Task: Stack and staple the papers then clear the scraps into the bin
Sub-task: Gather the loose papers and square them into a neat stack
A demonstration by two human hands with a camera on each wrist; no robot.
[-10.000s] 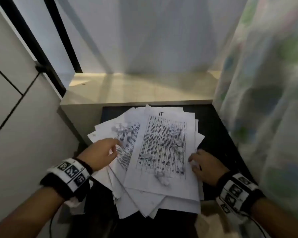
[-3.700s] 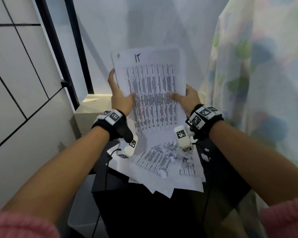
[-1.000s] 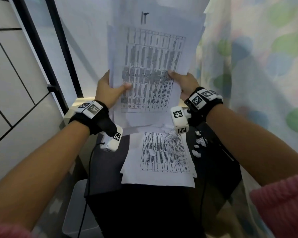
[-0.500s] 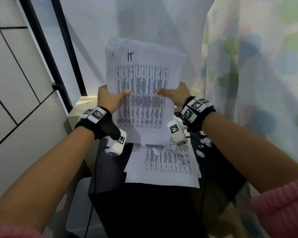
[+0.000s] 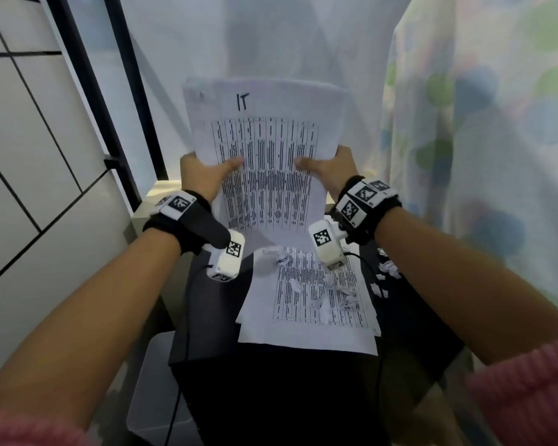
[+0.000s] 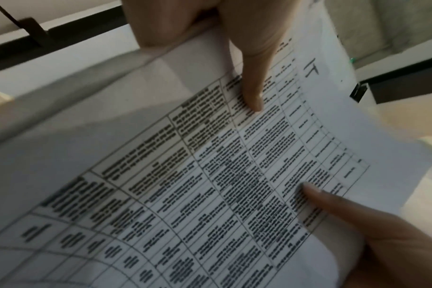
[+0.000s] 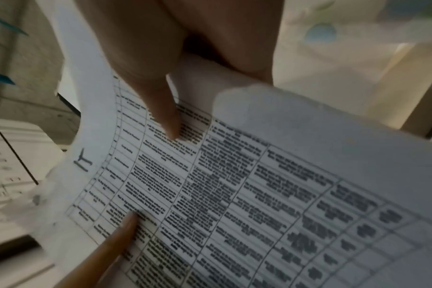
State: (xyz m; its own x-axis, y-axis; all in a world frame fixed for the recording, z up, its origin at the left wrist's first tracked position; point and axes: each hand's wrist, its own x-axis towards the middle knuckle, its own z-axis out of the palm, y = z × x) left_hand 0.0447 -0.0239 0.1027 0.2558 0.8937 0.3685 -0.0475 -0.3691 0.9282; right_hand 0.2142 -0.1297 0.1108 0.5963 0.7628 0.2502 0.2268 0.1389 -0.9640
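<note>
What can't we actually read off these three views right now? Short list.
- Table text on the held stack: blurred in every view; only the handwritten "IT" is legible.
- Left hand and right hand fingers behind the stack: hidden by paper, only thumbs show.
- Sheet count: edges too fine.
- Stapler: not in any view.
- Loose sheets with scraps: top part hidden by the stack, head view.

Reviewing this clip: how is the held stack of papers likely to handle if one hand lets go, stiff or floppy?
Probably floppy: the stack of papers already bows between the left hand and right hand, and its top edge curls. Likely light, since thumbs and fingers alone hold it upright. Its sheets look loose, so they might fan or slip apart under a one-sided grip.
</note>
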